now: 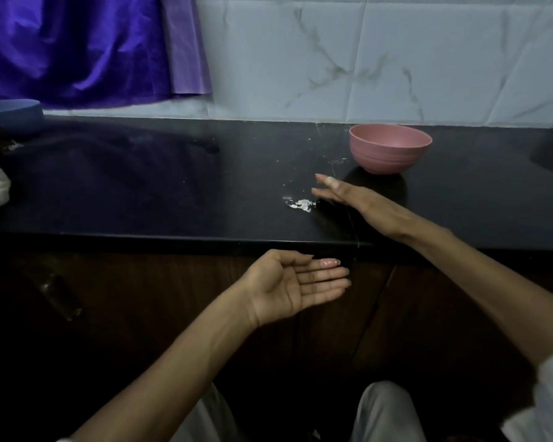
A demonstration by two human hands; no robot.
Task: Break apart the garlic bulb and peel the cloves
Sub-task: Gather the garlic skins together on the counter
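Head view: garlic skin scraps (pixel 301 204) on counter (pixel 141 186), just beside straight right fingers (pixel 324 194); left hand (pixel 296 287) flat, holding nothing.

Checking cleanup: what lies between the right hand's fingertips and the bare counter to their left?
In the head view, a small pile of white garlic skins lies on the black counter, just left of the right hand.

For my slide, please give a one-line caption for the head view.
Right hand sweeps garlic peel scraps across the black counter toward the open left hand, pink bowl behind.
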